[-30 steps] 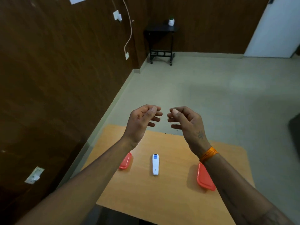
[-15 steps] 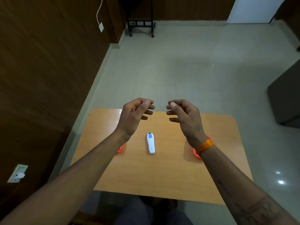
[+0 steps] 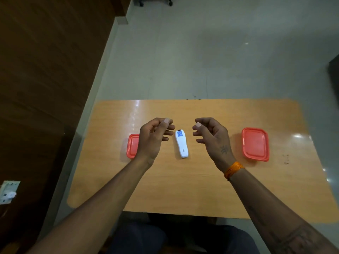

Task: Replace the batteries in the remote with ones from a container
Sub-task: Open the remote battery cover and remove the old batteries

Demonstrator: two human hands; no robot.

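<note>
Wood panelling (image 3: pixel 45 79) fills the far left of our view, with a white wall socket (image 3: pixel 8 191) low on it, and beside it the orange table (image 3: pixel 174 189) stands on pale floor tiles (image 3: pixel 201 61). Furthest left on the table we see a red-lidded container (image 3: pixel 132 146), its right side hidden behind our left hand (image 3: pixel 153 139). That hand hangs above the table with fingers loosely curled and the thumb tip near the index finger, gripping nothing. Just right of it the white remote (image 3: pixel 181 143) lies flat near the middle of the table, a blue label at its far end, untouched between our two hands. Our right hand (image 3: pixel 212 138) mirrors the left, fingers relaxed and curled around nothing, with an orange thread band (image 3: pixel 233 169) at the wrist. Further right, well apart from the hand, sits a second red-lidded container (image 3: pixel 255 143), its lid on.
</note>
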